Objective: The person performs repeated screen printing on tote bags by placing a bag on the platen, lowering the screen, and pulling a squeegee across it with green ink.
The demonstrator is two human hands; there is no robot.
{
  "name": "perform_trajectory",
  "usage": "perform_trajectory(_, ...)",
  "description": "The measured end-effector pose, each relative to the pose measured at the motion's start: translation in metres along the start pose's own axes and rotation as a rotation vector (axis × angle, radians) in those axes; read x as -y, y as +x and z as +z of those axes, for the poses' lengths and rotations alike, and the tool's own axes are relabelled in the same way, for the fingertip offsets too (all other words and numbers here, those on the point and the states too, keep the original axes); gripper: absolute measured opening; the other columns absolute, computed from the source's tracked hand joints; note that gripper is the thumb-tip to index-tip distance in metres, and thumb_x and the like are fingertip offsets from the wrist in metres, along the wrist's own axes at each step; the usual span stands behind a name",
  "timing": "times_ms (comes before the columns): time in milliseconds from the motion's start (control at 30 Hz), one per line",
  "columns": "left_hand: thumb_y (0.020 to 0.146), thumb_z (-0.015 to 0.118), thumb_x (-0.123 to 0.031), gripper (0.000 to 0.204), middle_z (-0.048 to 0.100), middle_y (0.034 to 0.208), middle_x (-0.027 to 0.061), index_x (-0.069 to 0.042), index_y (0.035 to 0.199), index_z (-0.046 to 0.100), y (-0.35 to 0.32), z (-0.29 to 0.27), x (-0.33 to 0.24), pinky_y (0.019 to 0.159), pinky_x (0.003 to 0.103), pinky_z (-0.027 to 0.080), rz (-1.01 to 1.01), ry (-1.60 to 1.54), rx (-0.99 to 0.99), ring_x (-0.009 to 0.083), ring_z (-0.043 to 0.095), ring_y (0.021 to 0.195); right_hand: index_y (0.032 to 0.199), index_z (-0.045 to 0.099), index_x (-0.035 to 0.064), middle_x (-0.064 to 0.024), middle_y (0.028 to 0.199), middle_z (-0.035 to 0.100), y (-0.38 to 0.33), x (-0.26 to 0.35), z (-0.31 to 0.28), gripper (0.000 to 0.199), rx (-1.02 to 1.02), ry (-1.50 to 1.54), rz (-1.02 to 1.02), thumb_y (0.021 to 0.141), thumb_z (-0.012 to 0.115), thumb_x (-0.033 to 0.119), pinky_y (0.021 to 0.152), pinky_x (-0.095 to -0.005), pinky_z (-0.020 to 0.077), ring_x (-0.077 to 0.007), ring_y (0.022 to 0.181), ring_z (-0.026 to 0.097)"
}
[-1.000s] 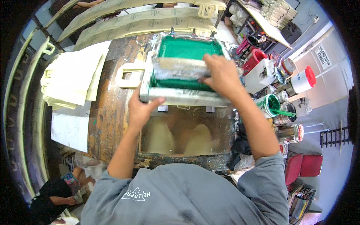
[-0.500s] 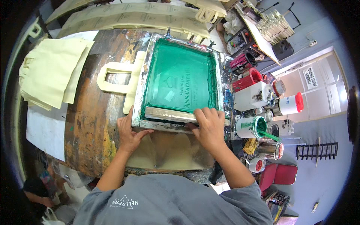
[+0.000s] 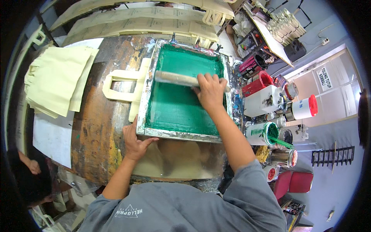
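A silk-screen frame [image 3: 143, 96] with a paint-smeared rim lies on the table, its mesh [image 3: 181, 110] coated in green ink. My right hand [image 3: 211, 91] is closed round the wooden handle of a squeegee [image 3: 174, 78], which lies crosswise over the far half of the mesh. At the near left corner of the frame, my left hand [image 3: 135, 142] grips the rim, fingers along the left side and thumb along the front. From under the frame's left side sticks out the handle of a pale yellow fabric bag [image 3: 110, 85]; the rest of that bag is hidden.
To the left lies a stack of pale yellow bags [image 3: 56, 79]. Ink tubs and cans, among them a green-smeared tub [image 3: 257, 133], line the table's right side. Clamps [image 3: 173, 38] stand at the frame's far edge. Another person's hand [image 3: 34, 167] shows at lower left.
My right hand has pushed the squeegee away from me, from the frame's near edge into the far half. Green ink now covers the lettering on the mesh. My left hand stays at the corner.
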State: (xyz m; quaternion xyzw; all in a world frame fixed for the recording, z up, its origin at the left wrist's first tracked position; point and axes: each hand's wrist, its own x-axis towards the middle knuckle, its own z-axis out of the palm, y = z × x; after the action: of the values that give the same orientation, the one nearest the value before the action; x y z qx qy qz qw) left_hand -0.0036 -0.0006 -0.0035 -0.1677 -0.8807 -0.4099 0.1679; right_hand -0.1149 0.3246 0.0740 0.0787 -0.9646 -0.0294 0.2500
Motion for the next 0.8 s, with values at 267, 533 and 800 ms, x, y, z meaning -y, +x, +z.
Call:
perform_trajectory(267,0.066,0.092,-0.065,0.114,0.067,0.111,0.0099,-0.005,0.156,0.054,-0.002,-0.005,0.002,0.105,0.049,0.036,-0.043,0.177,0.043,0.0316,0.058,0.109,0.125,0.064,0.0165,-0.0064,0.118,0.072,0.113,-0.066,0.046,0.059,0.281,0.066,0.005,0.077,0.092,0.036,0.093,-0.0591,0.0461,-0.0322,0.115,0.068)
perform_trajectory(533,0.069,0.088,-0.071,0.108,0.058,0.134,0.0188,-0.008,0.152,0.059,0.14,-0.016,-0.03,0.107,0.052,0.04,0.305,0.203,0.052,0.0377,0.054,0.125,0.129,0.061,0.0184,-0.0046,0.122,0.071,0.102,-0.076,0.058,0.062,0.151,-0.004,0.032,0.076,0.092,0.032,0.097,-0.0613,0.0457,-0.0328,0.118,0.068)
perform_trajectory(800,0.087,0.056,-0.089,0.092,0.077,0.109,0.0224,-0.003,0.108,0.08,0.353,0.122,-0.033,0.09,0.051,0.058,0.181,0.597,0.452,0.0395,0.074,0.106,0.117,0.062,0.0144,-0.0071,0.107,0.073,0.115,-0.069,0.07,0.059,0.103,0.082,-0.084,0.07,0.095,0.029,0.085,-0.0493,0.0537,-0.0323,0.104,0.072)
